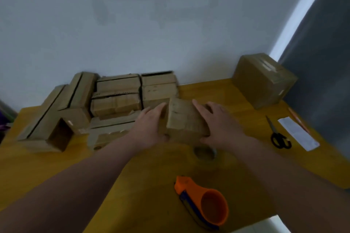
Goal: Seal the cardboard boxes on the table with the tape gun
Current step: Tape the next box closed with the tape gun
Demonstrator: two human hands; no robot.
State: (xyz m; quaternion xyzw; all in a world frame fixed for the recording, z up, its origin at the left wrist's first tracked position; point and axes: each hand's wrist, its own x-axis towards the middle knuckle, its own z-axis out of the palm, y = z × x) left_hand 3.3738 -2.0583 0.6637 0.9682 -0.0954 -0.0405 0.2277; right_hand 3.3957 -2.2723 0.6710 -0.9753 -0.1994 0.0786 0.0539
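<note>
Box (186, 119) between left hand (149, 126), right hand (221, 125), long axis running away

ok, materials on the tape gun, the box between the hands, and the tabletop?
Tape gun: looks like moulded plastic, with a smooth orange shell and a blue part along its edge.
Box: brown cardboard, matte, with scuffed faces and worn edges.
Table: yellowish wood or wood-look laminate, smooth with a faint sheen. Blur hides any grain, so I cannot tell which.
</note>
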